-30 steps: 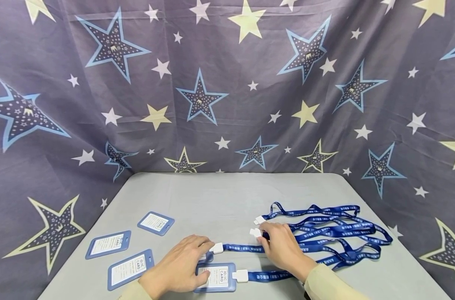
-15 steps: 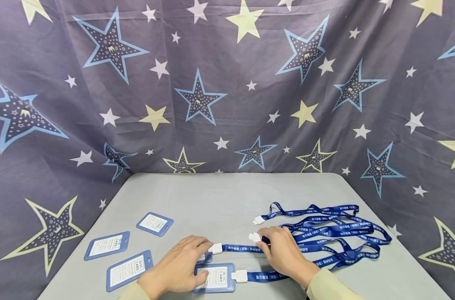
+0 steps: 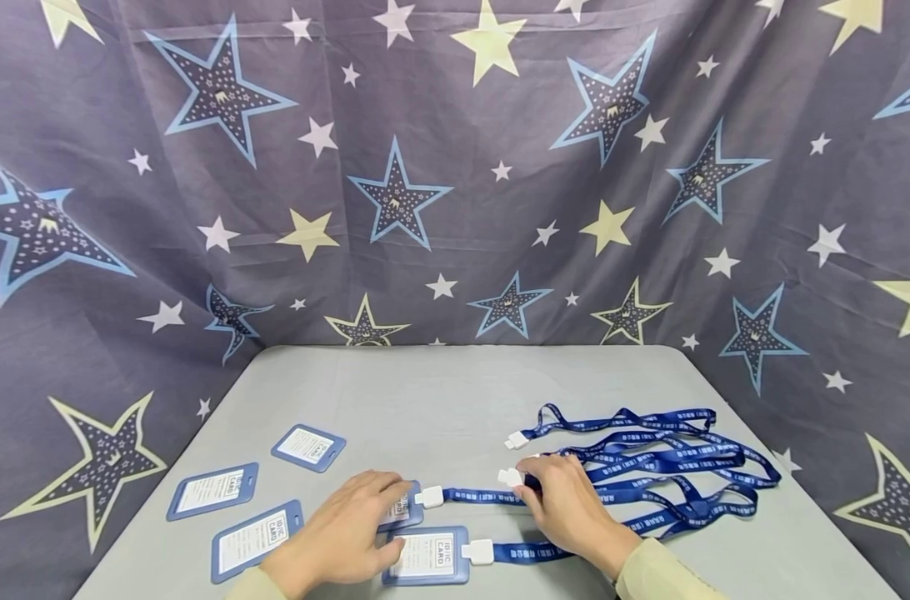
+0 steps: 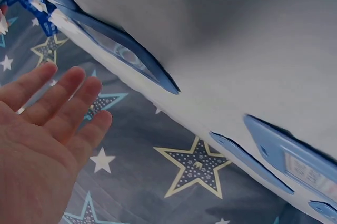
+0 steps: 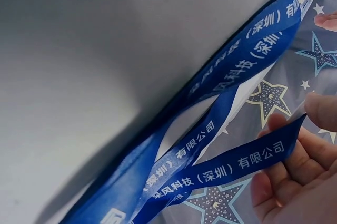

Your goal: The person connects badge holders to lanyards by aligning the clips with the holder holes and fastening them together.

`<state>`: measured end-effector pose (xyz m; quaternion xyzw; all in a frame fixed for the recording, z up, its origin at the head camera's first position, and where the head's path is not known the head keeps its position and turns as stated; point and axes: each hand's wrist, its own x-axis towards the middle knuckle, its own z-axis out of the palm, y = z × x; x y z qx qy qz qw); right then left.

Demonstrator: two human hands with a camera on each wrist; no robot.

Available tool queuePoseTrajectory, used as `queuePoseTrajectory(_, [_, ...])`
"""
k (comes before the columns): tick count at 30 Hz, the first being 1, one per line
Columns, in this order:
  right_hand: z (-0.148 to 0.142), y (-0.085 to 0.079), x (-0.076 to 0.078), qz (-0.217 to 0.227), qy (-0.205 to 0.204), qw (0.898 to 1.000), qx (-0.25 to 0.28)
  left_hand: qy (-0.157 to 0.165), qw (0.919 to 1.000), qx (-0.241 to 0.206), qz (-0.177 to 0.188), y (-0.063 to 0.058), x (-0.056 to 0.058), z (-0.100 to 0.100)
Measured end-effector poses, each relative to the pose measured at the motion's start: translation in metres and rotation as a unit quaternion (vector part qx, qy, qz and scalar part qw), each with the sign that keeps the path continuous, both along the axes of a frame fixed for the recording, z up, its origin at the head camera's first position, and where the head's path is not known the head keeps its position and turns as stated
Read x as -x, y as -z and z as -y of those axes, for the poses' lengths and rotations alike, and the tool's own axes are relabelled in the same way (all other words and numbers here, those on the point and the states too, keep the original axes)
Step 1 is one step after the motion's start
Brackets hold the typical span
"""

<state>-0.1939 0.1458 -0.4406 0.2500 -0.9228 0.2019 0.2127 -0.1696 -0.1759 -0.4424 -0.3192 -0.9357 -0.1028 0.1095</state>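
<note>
My right hand [image 3: 572, 510] pinches a blue lanyard [image 5: 231, 165] just behind its white clip [image 3: 511, 477]; white printing runs along the strap. My left hand [image 3: 347, 531] is spread over two blue ID card holders, and the left wrist view shows its fingers [image 4: 66, 110] extended with nothing in them. Nearest me lies one card holder [image 3: 429, 557], joined to a lanyard by a white clip [image 3: 478, 552]. Behind it, the other card holder [image 3: 403, 507] is partly covered by the left hand and joined to another white clip [image 3: 429, 497].
At the table's left lie three loose card holders, a far one [image 3: 308, 447], a middle one [image 3: 212, 491] and a near one [image 3: 256, 542]. Several blue lanyards [image 3: 687, 458] spread over the right side. A starred curtain [image 3: 455, 167] hangs behind the grey table [image 3: 425, 383].
My left hand has drawn back slightly to the left, uncovering more of the rear card holder. My right hand keeps its hold on the lanyard, almost still.
</note>
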Motion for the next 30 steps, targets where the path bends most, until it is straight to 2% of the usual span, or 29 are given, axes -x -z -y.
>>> queuePoseTrajectory(12, [-0.001,0.002,-0.001,-0.001,0.001,1.000,-0.024,-0.039,0.9992,-0.001,0.002,-0.003,-0.003,0.018])
queuePoseTrajectory(23, [-0.002,0.000,-0.001,-0.002,-0.001,1.000,-0.022,-0.053,0.9982,-0.010,-0.025,-0.001,-0.004,0.034])
queuePoseTrajectory(30, [-0.002,-0.001,-0.002,0.004,-0.003,1.000,-0.026,-0.070,0.9975,-0.004,-0.007,-0.003,-0.005,0.046])
